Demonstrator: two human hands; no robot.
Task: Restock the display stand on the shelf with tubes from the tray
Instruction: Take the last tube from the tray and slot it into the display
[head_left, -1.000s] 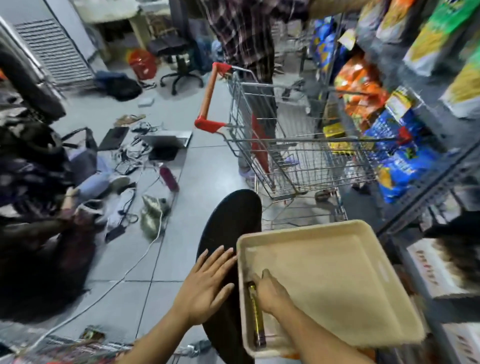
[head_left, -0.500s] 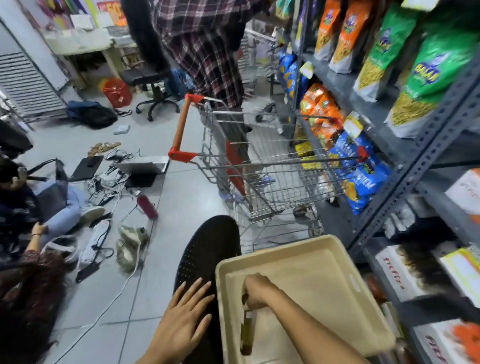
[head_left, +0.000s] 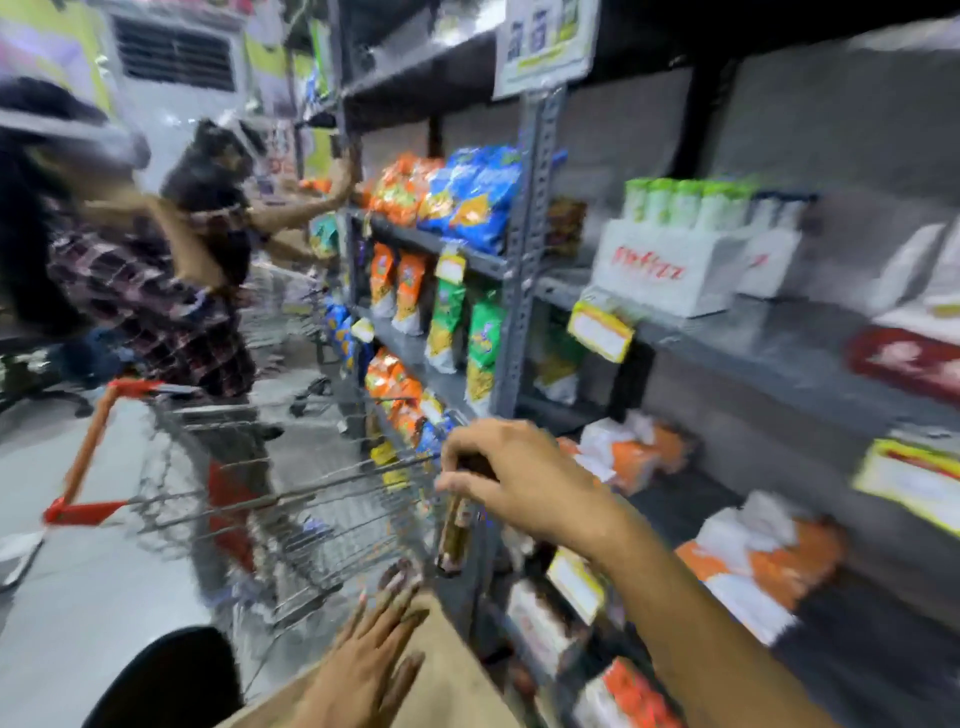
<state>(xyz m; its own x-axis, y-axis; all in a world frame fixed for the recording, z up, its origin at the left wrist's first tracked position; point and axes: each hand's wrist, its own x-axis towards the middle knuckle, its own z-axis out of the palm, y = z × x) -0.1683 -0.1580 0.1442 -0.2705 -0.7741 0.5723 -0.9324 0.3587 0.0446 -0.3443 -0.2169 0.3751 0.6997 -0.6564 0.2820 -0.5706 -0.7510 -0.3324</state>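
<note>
- Grey metal shelving (head_left: 524, 249) runs along our right, stocked with snack bags, and a wire shopping cart (head_left: 291, 499) stands just ahead.
- Our right hand (head_left: 519, 478) is raised in front of the shelves, fingers pinched around the top of a dark tube (head_left: 457, 525) that hangs below them.
- We judge the tube light and stiff, probably slick; gripping nearer its middle would steady it.
- Our left hand (head_left: 363, 670) lies flat on the beige tray (head_left: 457, 675), fingers spread.
- The white display stand (head_left: 670, 270) sits on a higher shelf, well apart from the tube.
</note>
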